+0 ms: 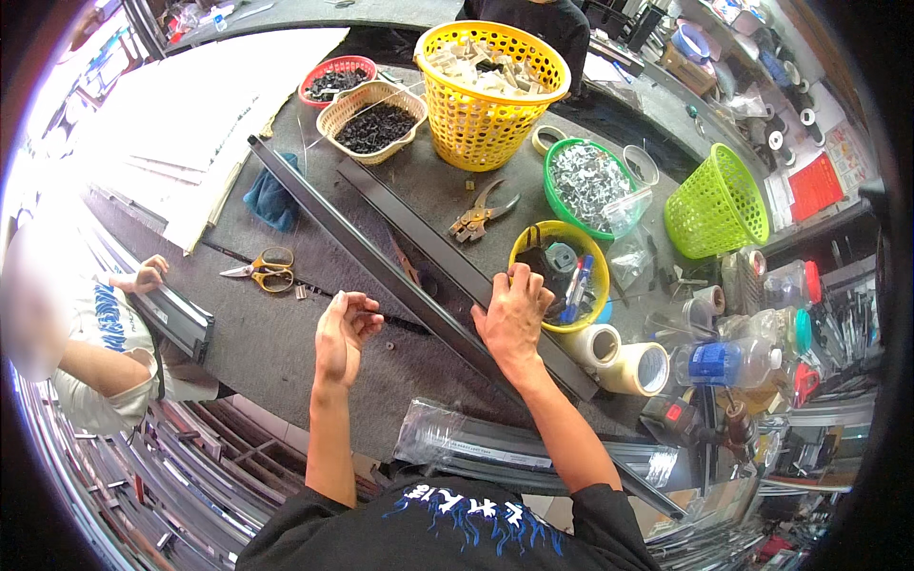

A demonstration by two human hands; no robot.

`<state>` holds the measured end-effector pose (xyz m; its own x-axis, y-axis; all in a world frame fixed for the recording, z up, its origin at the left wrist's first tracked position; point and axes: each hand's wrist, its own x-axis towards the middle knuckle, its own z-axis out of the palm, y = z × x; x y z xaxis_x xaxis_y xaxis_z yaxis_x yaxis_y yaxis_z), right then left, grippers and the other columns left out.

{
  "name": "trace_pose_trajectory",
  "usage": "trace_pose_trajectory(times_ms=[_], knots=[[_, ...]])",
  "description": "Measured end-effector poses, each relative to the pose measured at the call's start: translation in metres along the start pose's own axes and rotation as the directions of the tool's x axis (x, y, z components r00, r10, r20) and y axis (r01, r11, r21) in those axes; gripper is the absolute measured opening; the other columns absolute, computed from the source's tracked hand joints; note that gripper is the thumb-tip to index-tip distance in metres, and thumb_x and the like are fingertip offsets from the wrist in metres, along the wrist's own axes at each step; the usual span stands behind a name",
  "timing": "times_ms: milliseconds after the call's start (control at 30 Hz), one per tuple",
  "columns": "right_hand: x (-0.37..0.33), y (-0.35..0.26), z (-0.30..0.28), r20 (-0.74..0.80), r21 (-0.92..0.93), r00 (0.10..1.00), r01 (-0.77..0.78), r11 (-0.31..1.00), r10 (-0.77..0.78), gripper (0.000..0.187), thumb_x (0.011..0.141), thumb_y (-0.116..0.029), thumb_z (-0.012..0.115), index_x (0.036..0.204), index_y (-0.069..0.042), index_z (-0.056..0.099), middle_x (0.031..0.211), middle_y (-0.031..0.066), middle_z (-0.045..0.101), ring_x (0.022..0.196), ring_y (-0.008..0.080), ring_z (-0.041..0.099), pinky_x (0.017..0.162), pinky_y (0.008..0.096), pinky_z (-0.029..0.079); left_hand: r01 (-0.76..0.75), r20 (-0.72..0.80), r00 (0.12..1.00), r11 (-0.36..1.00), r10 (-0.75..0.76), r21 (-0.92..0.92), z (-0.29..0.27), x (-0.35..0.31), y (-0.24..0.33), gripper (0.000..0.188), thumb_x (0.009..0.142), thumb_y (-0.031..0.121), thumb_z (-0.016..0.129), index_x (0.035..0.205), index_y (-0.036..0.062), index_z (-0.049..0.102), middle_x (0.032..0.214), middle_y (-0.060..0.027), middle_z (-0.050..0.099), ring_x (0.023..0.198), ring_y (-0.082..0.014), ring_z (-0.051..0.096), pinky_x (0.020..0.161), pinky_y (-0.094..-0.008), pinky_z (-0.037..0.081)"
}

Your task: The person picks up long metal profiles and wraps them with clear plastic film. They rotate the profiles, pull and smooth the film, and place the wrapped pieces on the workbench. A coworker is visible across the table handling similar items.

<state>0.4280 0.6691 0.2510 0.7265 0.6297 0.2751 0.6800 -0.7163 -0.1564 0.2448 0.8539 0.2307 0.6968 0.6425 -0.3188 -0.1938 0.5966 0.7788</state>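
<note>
So here's where I'm at: my right hand [512,314] is pressed flat, fingers spread, on top of the long dark metal bar [419,249], near its lower-right end. Nothing pinched, it's just lying on the bar. My left hand [343,328] hangs just above the desk [276,333] with the fingers curled loosely inward. Can't tell if there's something tiny between the fingertips; looks like nothing.

The bar's long axis runs diagonally, from upper left by the blue cloth [270,200] down to lower right past my right wrist. A second dark rail [352,238] lies alongside it, closer to my left hand. So the right hand is on the bar and the left is just beside the rail, to its left.

Room: open grey mat left of the rail, with yellow scissors [264,269] further out. Right side is crowded: a yellow bowl [595,262] of bits touching my fingertips, tape rolls [619,357] just below. Pliers [481,214] sit beyond the bar.
</note>
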Motion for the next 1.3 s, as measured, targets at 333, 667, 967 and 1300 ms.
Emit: trace_pose_trajectory(times_ms=[333,667,967,1300], knots=[[-0.004,-0.005,-0.019,0.016,0.083,0.999,0.042,0.996,-0.043,0.052,0.059,-0.028,0.093,0.100,-0.005,0.070,0.115,0.0088,0.052,0.111,0.0295,0.047,0.090,0.0450,0.038,-0.058,0.048,0.997,0.998,0.057,0.020,0.002,-0.007,0.004,0.036,0.108,0.037,0.049,0.110,0.0041,0.063,0.103,-0.0114,0.069,0.091,-0.0219,0.067,0.086,-0.0366,0.053],[-0.071,0.000,-0.121,0.074,0.483,0.997,-0.054,0.874,0.021,0.043,0.072,-0.017,0.082,0.106,0.000,0.063,0.112,0.0157,0.060,0.095,0.0391,0.066,0.079,0.0453,0.055,-0.051,0.144,0.986,0.977,0.082,-0.206,0.067,0.021,0.019,0.057,0.102,0.050,0.060,0.132,0.0017,0.054,0.130,-0.0167,0.061,0.117,-0.0254,0.063,0.094,-0.0429,0.055],[-0.174,0.013,-0.152,0.446,0.557,0.878,-0.423,0.715,0.172,0.043,0.074,-0.026,0.086,0.099,0.001,0.064,0.075,0.0192,0.069,0.066,0.0304,0.071,0.063,0.0373,0.053,-0.333,0.143,0.926,0.935,0.349,-0.122,0.130,-0.042,0.030,0.055,0.094,0.043,0.073,0.119,-0.0029,0.055,0.111,-0.0155,0.065,0.088,-0.0301,0.074,0.076,-0.0440,0.063],[-0.231,0.032,-0.136,0.550,0.644,0.831,-0.486,0.591,0.084,0.042,0.081,-0.011,0.083,0.115,0.003,0.062,0.096,0.0131,0.076,0.093,0.0159,0.071,0.086,0.0317,0.054,-0.253,0.246,0.931,0.963,0.269,-0.096,0.169,-0.100,0.045,0.029,0.087,0.001,0.073,0.111,-0.0035,0.057,0.103,-0.0143,0.067,0.082,-0.0273,0.074,0.071,-0.0382,0.062]])
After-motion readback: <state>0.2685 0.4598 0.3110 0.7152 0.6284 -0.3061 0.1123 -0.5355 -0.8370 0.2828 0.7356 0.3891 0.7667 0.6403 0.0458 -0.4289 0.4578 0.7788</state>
